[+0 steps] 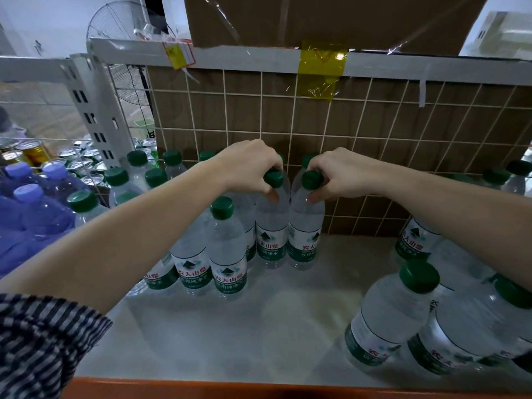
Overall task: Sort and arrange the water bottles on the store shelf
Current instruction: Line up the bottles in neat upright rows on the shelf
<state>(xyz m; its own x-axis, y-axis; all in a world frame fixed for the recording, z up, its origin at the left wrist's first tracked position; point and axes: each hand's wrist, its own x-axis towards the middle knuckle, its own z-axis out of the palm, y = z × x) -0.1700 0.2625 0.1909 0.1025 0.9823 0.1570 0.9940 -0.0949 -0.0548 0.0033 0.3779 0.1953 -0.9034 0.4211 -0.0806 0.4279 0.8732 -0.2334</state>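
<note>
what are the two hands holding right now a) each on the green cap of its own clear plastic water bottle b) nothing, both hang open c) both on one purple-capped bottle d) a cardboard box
a: the left hand grips the green cap of one clear plastic water bottle, and the right hand grips the second green cap on the neighbouring clear bottle; both bottles stand upright on the white shelf.

Both arms stretched forward, forearms bare, angling in toward each other. My left hand (253, 168) is palm down, fingers curled over the cap of the left bottle (272, 226), thumb on its shoulder. My right hand (338, 174) mirrors it, gripping the right bottle (305, 228) at the neck. Hands near each other, not touching. Striped sleeve (40, 349) covers my left upper arm.
</note>
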